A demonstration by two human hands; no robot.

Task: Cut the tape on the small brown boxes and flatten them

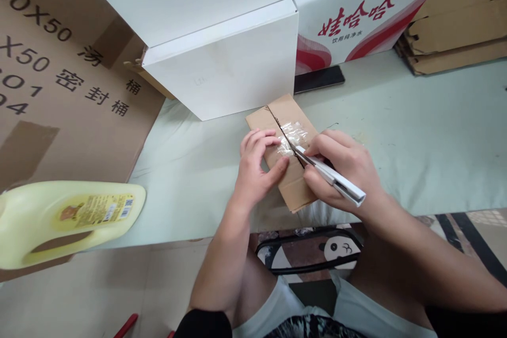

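Note:
A small brown cardboard piece (291, 188) with a dark seam along its length lies at a slant on the pale green cloth. Clear tape (295, 131) crosses the seam near its middle. My left hand (257, 161) rests on the cardboard's left part, thumb and fingers apart. Closed in my right hand (343, 169) is a white-handled utility knife (336, 177), its metal end at the seam beside the tape. Its tip touches or sits within the seam; how deep, I cannot tell.
A white box (233, 68) stands behind the cardboard, with a dark phone-like slab (320, 80) and a red-printed carton (356, 21) to its right. Folded cardboard (459, 26) lies far right. A large brown carton (99, 132) and a yellow jug (130, 203) occupy the left.

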